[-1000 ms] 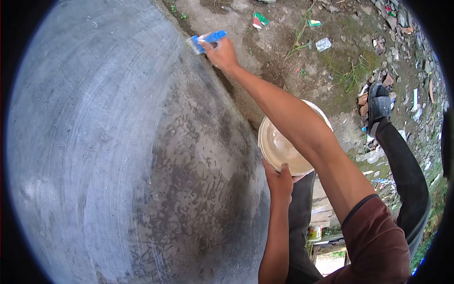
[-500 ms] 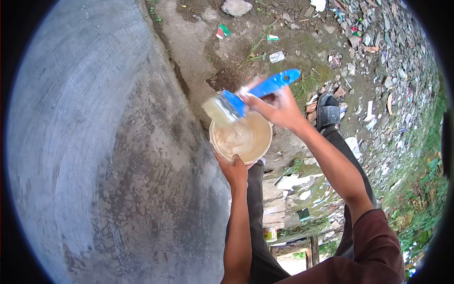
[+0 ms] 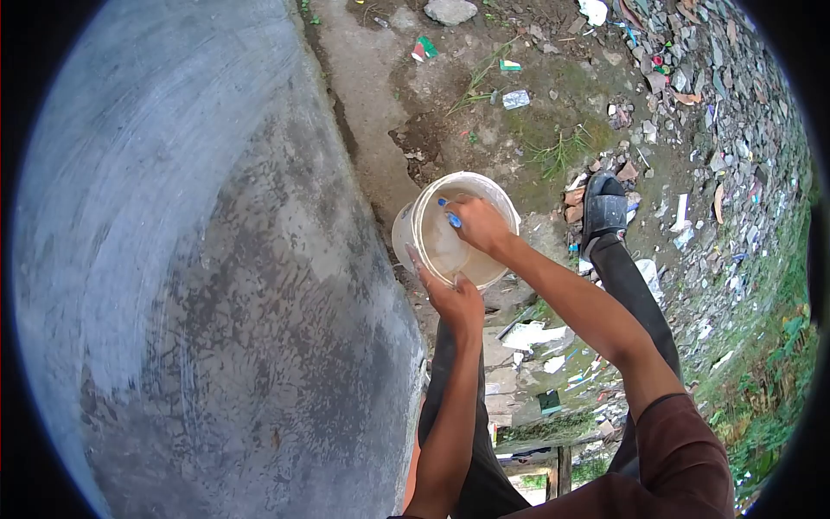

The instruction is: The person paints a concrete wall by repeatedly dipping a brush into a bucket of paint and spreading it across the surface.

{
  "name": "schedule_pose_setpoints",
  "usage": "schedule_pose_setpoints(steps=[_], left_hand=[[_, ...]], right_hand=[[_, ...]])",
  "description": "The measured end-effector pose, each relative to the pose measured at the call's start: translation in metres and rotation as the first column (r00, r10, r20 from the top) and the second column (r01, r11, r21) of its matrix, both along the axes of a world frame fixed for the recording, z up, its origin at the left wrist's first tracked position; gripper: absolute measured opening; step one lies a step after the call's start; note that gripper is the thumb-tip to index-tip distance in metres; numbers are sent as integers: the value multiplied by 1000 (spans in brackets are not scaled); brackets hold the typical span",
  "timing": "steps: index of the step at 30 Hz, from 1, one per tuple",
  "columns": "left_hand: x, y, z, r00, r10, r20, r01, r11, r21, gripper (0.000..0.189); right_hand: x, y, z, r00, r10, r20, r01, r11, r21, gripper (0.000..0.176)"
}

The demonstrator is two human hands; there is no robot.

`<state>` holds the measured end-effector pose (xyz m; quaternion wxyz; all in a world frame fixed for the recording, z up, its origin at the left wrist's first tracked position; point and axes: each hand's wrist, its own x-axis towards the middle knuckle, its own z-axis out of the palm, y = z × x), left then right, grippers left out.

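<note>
A white plastic bucket (image 3: pixel 403 238) is tilted toward me, with pale, milky liquid or residue inside. My left hand (image 3: pixel 456 303) grips its near rim, thumb over the edge and fingers along the outer wall. Inside the mouth, my right hand (image 3: pixel 477 223) is closed round the blue handle of a paintbrush (image 3: pixel 454 220). Only bits of blue show between the fingers; the bristles are hidden in the bucket. To the left stands a grey cement wall (image 3: pixel 285 259), pale and streaked in one part, dark and blotchy in another.
My sandalled foot (image 3: pixel 604 208) rests on the ground at the right. Broken stones and litter (image 3: pixel 692 112) cover the ground beyond it. A large stone (image 3: pixel 450 10) lies at the top, and green plants (image 3: pixel 769 381) grow at the lower right.
The paintbrush has gone from above the bucket down into it with my right hand. The bucket is now tilted more, its outer side showing, and sits slightly further right in view.
</note>
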<state>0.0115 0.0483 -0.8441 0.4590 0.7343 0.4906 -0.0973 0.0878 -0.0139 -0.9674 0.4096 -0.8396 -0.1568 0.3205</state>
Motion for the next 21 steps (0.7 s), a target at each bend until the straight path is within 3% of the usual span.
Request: schedule_pose_setpoints(steps=[4, 5, 6, 7, 8, 9, 11, 12, 14, 17, 18, 19, 21], left_hand=[[6, 13, 3, 996, -88, 24, 85, 993, 80, 88], [12, 18, 8, 995, -89, 36, 86, 992, 91, 88], [21, 21, 16, 993, 111, 34, -107, 989, -100, 87], [27, 25, 22, 954, 299, -9, -289, 914, -285, 86], [28, 31, 23, 946, 321, -40, -315, 886, -339, 74], [25, 38, 22, 950, 310, -32, -302, 891, -340, 74], [16, 45, 20, 904, 423, -53, -405, 814, -416, 72], [10, 46, 20, 905, 423, -51, -405, 815, -414, 72], [7, 43, 23, 882, 464, -83, -462, 816, -347, 75], [-15, 41, 16, 871, 488, -53, -467, 790, -396, 80], [-20, 42, 15, 917, 395, -56, -389, 853, -350, 75], [-36, 40, 6, 918, 394, -45, -385, 857, -342, 75], [-84, 32, -21, 981, 170, 91, -149, 969, -198, 77]], right_hand=[[31, -11, 50, 983, -136, -120, 149, 983, 106, 19], [49, -18, 67, 961, -127, -245, 170, 972, 162, 17], [65, -25, 82, 923, -109, -370, 198, 957, 211, 16], [72, -32, 83, 879, -158, -450, 314, 902, 295, 16], [80, -34, 84, 824, -196, -532, 431, 826, 363, 16], [88, -31, 85, 826, -204, -526, 437, 821, 368, 16], [101, -20, 94, 677, -349, -648, 695, 592, 408, 18], [101, -8, 100, 677, -347, -648, 695, 591, 410, 18], [105, 33, 117, 716, -363, -596, 692, 479, 540, 21], [94, 91, 171, 766, -120, -631, 638, 262, 725, 22], [89, 109, 188, 786, -45, -617, 616, 148, 774, 22], [87, 121, 204, 832, -15, -554, 549, 169, 819, 21], [87, 134, 211, 869, -4, -494, 488, 171, 856, 20]])
